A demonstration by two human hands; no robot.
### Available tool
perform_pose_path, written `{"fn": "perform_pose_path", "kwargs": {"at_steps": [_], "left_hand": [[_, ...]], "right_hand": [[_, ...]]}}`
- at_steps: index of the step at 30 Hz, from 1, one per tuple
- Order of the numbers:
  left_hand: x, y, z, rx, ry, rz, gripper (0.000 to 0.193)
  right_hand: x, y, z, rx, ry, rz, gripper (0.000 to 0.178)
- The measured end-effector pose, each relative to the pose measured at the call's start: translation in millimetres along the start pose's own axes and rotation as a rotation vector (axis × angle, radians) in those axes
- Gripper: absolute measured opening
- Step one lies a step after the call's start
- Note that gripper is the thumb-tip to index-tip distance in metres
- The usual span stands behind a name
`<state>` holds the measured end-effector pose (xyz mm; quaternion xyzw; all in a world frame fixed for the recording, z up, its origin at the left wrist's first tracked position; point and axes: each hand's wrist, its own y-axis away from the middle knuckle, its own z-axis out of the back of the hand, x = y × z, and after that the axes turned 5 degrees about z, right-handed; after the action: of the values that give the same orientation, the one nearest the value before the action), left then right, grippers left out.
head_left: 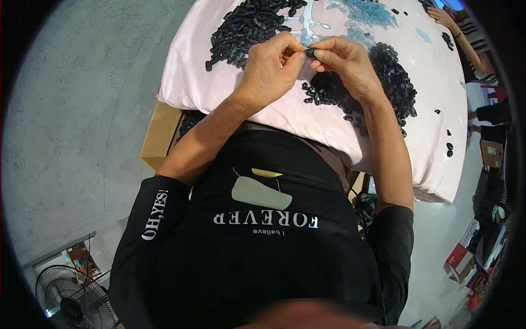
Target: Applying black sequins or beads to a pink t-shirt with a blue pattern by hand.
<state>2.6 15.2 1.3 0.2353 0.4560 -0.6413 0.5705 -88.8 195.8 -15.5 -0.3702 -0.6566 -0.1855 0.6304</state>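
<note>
Over the near part of a table with a pink cloth [219, 96], my two hands meet fingertip to fingertip. My right hand [350, 66] pinches a small black plastic part [310, 53] between thumb and fingers. My left hand [271, 68] is closed in a pinch against the left side of that part; anything in its fingertips is too small to make out. Beyond the left hand spreads a heap of black ridged pieces [244, 33]. A second heap of smaller black parts [395, 82] lies around and under my right wrist. Farther off is a scatter of tiny silvery metal pieces [372, 13].
A cardboard box [160, 131] with black pieces stands below the table's left edge. Loose black parts [450, 149] lie near the right edge. Another person's hand [441, 17] rests at the far right. A fan [71, 299] stands at lower left.
</note>
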Motion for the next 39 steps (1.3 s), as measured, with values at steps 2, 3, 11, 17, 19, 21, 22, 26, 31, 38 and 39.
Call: {"fn": "perform_pose_path", "kwargs": {"at_steps": [2, 3, 11, 17, 19, 21, 22, 26, 31, 38, 39], "left_hand": [[1, 1, -1, -0.012, 0.021, -0.005, 0.003], [1, 1, 0, -0.012, 0.021, -0.006, 0.003], [-4, 0, 3, 0.066, 0.148, 0.130, 0.004], [-2, -1, 3, 0.072, 0.140, 0.113, 0.002], [-6, -2, 3, 0.077, 0.105, 0.101, 0.002], [-6, -1, 2, 0.083, 0.068, 0.090, 0.002], [-3, -1, 1, 0.066, 0.075, 0.096, 0.002], [0, 3, -5, 0.013, 0.129, 0.107, 0.002], [-6, 6, -5, -0.027, 0.173, 0.132, 0.002], [-10, 0, -4, -0.008, 0.096, 0.099, 0.002], [-9, -1, -3, 0.022, 0.122, 0.115, 0.003]], "right_hand": [[-2, 0, 0, 0.004, -0.003, 0.003, 0.017], [-2, -1, 0, -0.003, -0.021, -0.008, 0.017], [-2, -1, 1, -0.005, -0.081, 0.006, 0.017], [0, -1, 0, 0.009, -0.023, -0.005, 0.017], [1, 0, 1, 0.019, 0.024, 0.015, 0.017], [1, 1, 1, 0.018, 0.013, 0.014, 0.017], [0, 1, 1, 0.017, 0.003, 0.013, 0.017], [-2, 0, -1, 0.021, 0.016, 0.028, 0.016], [1, -1, -6, 0.015, 0.075, 0.090, 0.014], [-1, 0, -2, 0.025, 0.038, 0.093, 0.014], [-1, -1, -2, 0.027, 0.038, 0.093, 0.014]]}}
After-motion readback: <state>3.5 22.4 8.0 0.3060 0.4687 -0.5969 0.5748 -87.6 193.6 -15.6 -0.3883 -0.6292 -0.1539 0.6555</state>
